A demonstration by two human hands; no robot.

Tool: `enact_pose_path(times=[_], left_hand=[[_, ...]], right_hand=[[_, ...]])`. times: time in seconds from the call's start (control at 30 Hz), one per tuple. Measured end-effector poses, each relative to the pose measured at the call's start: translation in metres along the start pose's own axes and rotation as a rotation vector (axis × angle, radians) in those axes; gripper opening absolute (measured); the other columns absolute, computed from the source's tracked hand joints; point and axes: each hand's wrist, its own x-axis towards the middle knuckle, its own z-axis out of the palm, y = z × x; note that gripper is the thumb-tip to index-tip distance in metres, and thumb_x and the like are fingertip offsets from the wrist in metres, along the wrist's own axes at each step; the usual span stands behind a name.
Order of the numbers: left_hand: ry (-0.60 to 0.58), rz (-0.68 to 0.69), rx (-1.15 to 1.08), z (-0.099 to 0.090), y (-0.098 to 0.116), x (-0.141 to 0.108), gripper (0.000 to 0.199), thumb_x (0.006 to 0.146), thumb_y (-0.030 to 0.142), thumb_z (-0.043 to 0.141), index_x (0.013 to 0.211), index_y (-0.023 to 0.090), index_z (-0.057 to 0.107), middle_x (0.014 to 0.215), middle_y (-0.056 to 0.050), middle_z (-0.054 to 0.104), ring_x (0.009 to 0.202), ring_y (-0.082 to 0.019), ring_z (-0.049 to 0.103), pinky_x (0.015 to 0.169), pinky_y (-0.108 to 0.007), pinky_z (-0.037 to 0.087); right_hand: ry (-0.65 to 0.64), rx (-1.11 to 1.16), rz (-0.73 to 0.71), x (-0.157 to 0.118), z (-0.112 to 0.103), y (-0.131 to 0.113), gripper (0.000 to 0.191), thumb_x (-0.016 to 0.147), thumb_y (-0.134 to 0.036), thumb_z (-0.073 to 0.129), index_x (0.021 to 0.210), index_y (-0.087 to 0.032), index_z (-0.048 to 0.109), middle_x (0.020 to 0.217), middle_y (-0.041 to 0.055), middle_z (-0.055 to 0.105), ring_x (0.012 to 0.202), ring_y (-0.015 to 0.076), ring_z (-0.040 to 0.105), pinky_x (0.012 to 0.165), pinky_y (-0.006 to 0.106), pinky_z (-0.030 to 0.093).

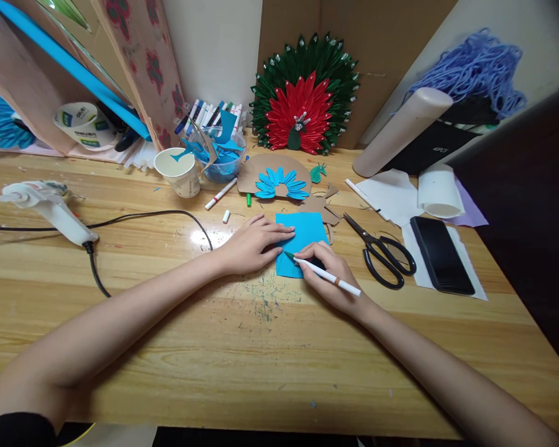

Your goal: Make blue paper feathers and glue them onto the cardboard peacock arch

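Note:
A rectangle of blue paper (302,228) lies on the wooden table between my hands. My left hand (251,245) rests flat with its fingers out, the fingertips on the paper's left edge. In my right hand (333,276) is a white marker (326,275) with a green tip, its point at or just above the paper's lower left part. Behind the paper sits a brown cardboard piece (256,171) with blue paper petals (279,180) on it. Black-handled scissors (382,251) lie to the right of my right hand.
A white glue gun (56,208) with a black cord lies left. A paper cup (179,174), a tub of blue scraps (223,162) and a red-and-green paper peacock (302,93) stand at the back. A black phone (440,254) and a paper roll (440,191) are at right.

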Motion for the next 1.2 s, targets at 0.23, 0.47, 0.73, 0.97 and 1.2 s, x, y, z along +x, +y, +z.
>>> enact_pose_path(times=[0.23,0.47,0.73,0.97,1.2], left_hand=[[0.001,-0.003,-0.004,-0.0010,0.0017,0.0001,0.040,0.089,0.028,0.045,0.129,0.027,0.048,0.137,-0.002,0.048,0.120,-0.021,0.044,0.106,-0.046,0.020],[-0.002,-0.005,-0.005,-0.0010,0.0010,0.0002,0.041,0.089,0.028,0.045,0.131,0.027,0.046,0.137,-0.001,0.048,0.120,-0.022,0.043,0.107,-0.047,0.019],[-0.004,-0.002,-0.005,-0.0013,0.0008,0.0001,0.041,0.090,0.028,0.044,0.131,0.026,0.046,0.137,-0.002,0.048,0.121,-0.022,0.043,0.107,-0.046,0.019],[-0.003,-0.008,0.002,0.0000,0.0000,0.0000,0.042,0.089,0.028,0.045,0.131,0.027,0.046,0.138,-0.002,0.047,0.122,-0.022,0.042,0.107,-0.047,0.019],[0.006,0.004,-0.009,-0.0019,0.0007,-0.0004,0.041,0.089,0.028,0.045,0.130,0.026,0.046,0.137,-0.003,0.049,0.121,-0.021,0.044,0.106,-0.046,0.021]], right_hand=[[0.024,0.122,-0.061,-0.0030,0.0008,0.0058,0.009,0.076,-0.012,0.051,0.077,-0.021,0.051,0.080,0.0028,0.055,0.085,0.0193,0.053,0.079,0.036,0.046],[-0.020,0.242,-0.062,-0.0024,-0.0008,0.0048,0.012,0.073,-0.011,0.050,0.066,-0.022,0.050,0.068,0.0003,0.051,0.075,0.0183,0.052,0.087,0.042,0.046],[0.003,0.369,0.009,-0.0037,-0.0018,0.0076,0.014,0.073,-0.012,0.047,0.064,-0.021,0.051,0.065,-0.0008,0.052,0.074,0.0174,0.054,0.089,0.042,0.045],[-0.047,0.305,-0.017,-0.0030,-0.0029,0.0050,0.014,0.070,-0.012,0.049,0.060,-0.021,0.050,0.061,-0.0010,0.050,0.070,0.0176,0.051,0.090,0.042,0.043],[-0.057,0.313,-0.013,-0.0033,-0.0024,0.0064,0.013,0.070,-0.013,0.050,0.060,-0.021,0.051,0.061,-0.0010,0.052,0.069,0.0174,0.051,0.090,0.043,0.042]])
